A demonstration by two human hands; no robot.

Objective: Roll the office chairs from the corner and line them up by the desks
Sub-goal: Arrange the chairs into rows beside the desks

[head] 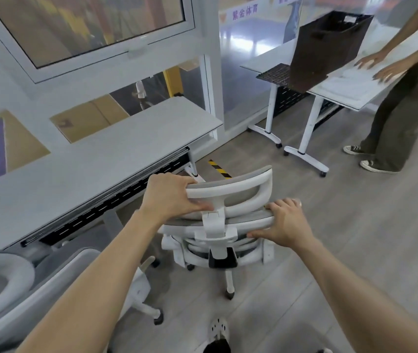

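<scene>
**Chair held by its back, desk on the left**

A second chair (4, 281) stands far left beside the desk (75, 169). The left hand (169, 193), nearer the desk, grips the headrest end of the chair (231, 197). The chair stands straight ahead, its back lying crosswise. The right hand (281, 222) curls over the backrest rail. A banner (245, 13) reads "紫金体育".

The person's left hand (169, 197) grips the end of the headrest (241, 192) of a white-and-grey office chair (218, 250), and the right hand (284, 222) holds the top edge of its backrest (251, 220). The chair stands just beside a long white desk (88, 169). A second chair (7, 281) sits at the lower left. Across the room another person (391, 118) rests both hands on a far desk (266, 59) that bears a dark bin (327, 44).
</scene>
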